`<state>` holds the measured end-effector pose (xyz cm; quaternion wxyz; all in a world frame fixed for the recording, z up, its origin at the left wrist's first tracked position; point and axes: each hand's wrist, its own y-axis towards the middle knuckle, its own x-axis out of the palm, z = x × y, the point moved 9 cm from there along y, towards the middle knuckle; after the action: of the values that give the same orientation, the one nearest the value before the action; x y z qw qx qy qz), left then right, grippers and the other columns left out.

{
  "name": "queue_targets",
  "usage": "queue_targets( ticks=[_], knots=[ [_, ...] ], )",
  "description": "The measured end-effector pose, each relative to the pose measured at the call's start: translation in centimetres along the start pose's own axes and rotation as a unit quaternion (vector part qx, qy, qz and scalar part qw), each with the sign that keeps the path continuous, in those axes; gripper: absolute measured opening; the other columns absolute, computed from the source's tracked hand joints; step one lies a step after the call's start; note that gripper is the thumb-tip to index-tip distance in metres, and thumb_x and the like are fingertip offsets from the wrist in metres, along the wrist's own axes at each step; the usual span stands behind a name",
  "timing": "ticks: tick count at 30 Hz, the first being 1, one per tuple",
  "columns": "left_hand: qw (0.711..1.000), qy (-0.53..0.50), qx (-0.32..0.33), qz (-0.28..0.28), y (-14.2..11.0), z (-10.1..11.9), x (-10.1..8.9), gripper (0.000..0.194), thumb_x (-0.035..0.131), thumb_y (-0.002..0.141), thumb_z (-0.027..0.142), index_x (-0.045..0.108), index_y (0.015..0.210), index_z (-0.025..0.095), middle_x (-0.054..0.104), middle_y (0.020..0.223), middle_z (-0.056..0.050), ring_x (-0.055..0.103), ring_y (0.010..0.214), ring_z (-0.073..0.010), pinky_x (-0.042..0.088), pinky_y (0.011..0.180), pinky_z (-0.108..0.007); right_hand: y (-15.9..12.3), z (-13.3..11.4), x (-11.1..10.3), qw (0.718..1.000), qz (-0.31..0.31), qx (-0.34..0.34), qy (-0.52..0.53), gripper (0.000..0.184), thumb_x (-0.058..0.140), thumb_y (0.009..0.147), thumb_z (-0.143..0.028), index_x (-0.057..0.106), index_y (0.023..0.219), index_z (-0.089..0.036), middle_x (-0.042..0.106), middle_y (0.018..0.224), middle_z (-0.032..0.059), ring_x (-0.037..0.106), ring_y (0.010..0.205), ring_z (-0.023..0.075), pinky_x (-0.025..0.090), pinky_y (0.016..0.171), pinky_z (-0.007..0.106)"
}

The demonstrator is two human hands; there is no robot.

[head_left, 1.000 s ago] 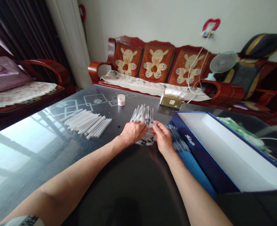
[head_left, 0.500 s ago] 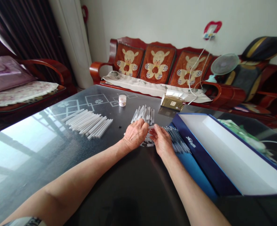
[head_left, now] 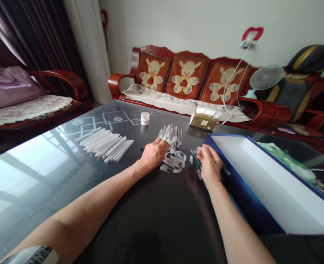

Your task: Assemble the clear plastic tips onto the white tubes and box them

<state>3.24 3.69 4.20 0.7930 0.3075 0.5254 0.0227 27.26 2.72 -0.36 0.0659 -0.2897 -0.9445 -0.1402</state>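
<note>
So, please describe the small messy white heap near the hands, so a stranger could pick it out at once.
On the dark glossy table, find the open blue box with white inside. Left of it, between the person's left hand and right hand, lies a small heap of short white pieces with black marks. Unlike the neat long white tubes farther left, these lie jumbled.

A carved red wooden sofa [head_left: 148, 48] with animal-patterned cushions [head_left: 186, 79] stands against a white wall [head_left: 195, 25], dark curtains [head_left: 32, 40] at left.

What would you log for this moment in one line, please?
left hand: on white tubes | right hand: on thin grey rods by blue box
</note>
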Motion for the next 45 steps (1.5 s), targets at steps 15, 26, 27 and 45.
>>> queue_targets(
  ticks=[15,26,27,45],
  knots=[
    [1.0,0.004,0.005,0.007,-0.3,-0.4,0.6,0.033,0.036,0.095,0.039,0.063,0.096,0.02,0.059,0.09,-0.005,0.058,0.082,-0.0136,0.042,0.065,-0.02,-5.5,-2.0,6.9,0.82,-0.193,-0.318,-0.435,0.027,0.049,0.087,-0.031,0.067,0.101,-0.015,0.064,0.09,0.0089,0.061,0.086,0.0203,0.047,0.081,0.031],
    [0.99,0.089,-0.098,-0.052,1.3,-4.5,-0.5,0.027,0.041,0.092,0.034,0.063,0.105,0.024,0.061,0.096,-0.004,0.061,0.085,-0.0157,0.046,0.072,-0.024,-5.6,-1.7,7.0,0.816,-0.201,-0.352,-0.412,0.024,0.048,0.086,-0.028,0.068,0.091,-0.017,0.065,0.086,0.0082,0.061,0.082,0.0197,0.047,0.078,0.03],
    [0.985,0.106,-0.116,-0.064,1.6,-6.0,-1.0,0.027,0.041,0.093,0.034,0.064,0.102,0.024,0.062,0.096,-0.004,0.061,0.086,-0.0161,0.046,0.074,-0.024,-5.5,-1.7,6.9,0.816,-0.198,-0.354,-0.411,0.023,0.049,0.086,-0.028,0.068,0.091,-0.017,0.066,0.085,0.0081,0.061,0.081,0.0197,0.046,0.078,0.03],
    [0.914,0.175,-0.352,-0.103,-2.8,-24.6,-9.4,0.021,0.053,0.081,0.031,0.07,0.078,0.018,0.066,0.075,-0.006,0.063,0.082,-0.0223,0.045,0.069,-0.028,-5.4,-1.5,6.9,0.821,-0.186,-0.354,-0.407,0.021,0.048,0.085,-0.025,0.068,0.089,-0.018,0.064,0.085,0.0071,0.059,0.083,0.0193,0.045,0.077,0.029]
  ],
)
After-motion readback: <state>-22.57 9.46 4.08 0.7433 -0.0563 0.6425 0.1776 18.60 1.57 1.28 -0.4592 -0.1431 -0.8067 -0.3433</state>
